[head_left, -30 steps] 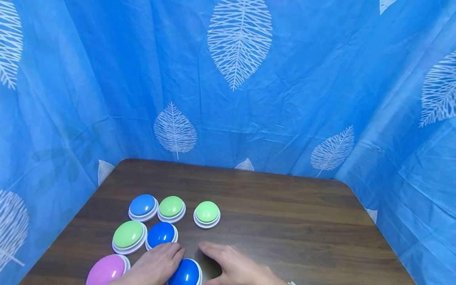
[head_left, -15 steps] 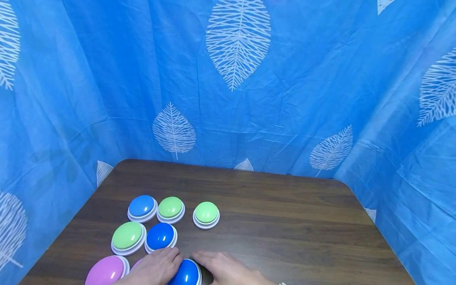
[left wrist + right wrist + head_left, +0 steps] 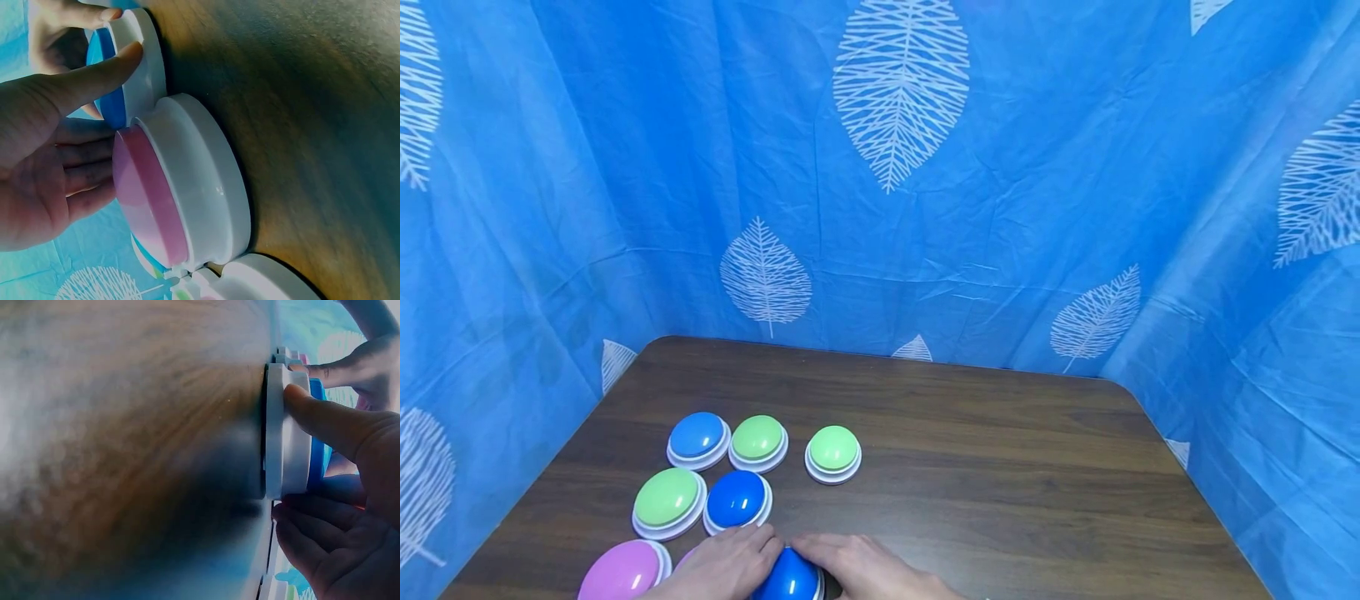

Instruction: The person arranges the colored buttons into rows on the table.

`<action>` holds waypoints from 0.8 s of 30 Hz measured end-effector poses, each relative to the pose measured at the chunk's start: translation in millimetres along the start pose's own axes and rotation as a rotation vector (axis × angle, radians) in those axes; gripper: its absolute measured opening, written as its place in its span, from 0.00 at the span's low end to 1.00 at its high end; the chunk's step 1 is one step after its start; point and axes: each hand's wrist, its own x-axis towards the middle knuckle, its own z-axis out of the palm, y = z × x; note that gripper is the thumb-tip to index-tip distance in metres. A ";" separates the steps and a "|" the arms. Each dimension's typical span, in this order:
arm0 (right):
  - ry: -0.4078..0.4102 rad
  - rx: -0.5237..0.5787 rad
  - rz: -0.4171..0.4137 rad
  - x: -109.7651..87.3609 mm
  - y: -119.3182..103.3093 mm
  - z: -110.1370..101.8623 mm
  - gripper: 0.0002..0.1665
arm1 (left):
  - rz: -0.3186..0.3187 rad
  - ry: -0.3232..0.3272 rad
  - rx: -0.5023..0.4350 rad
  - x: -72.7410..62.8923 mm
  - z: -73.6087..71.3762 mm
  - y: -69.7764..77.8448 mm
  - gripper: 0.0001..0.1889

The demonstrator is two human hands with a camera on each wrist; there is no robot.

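A blue push button (image 3: pixel 788 577) with a white base sits at the table's near edge, between the two hands. My left hand (image 3: pixel 730 565) grips it from the left; in the left wrist view the thumb lies on its white base (image 3: pixel 147 69). From the right, my right hand (image 3: pixel 868 568) holds the same button, its thumb on the base side (image 3: pixel 294 444) and fingers around the far side. Beside the left hand in the left wrist view stands a pink button (image 3: pixel 147 194), mostly hidden by that hand in the head view.
Several more domed buttons stand on the brown table (image 3: pixel 985 467): another pink one (image 3: pixel 621 571), a dark blue one (image 3: pixel 737 500), a light blue one (image 3: pixel 697 435) and green ones, such as the far one (image 3: pixel 833 450). A blue leaf-print curtain (image 3: pixel 880 208) surrounds the table.
My right hand has moved left, closing from beside the blue button onto its side. The left hand has shifted slightly down and left, uncovering a sliver of the pink button.
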 end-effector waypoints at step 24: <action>0.249 0.005 0.010 -14.6 9.7 -41.1 0.45 | -0.013 0.127 -0.154 25.2 -45.8 -4.5 0.36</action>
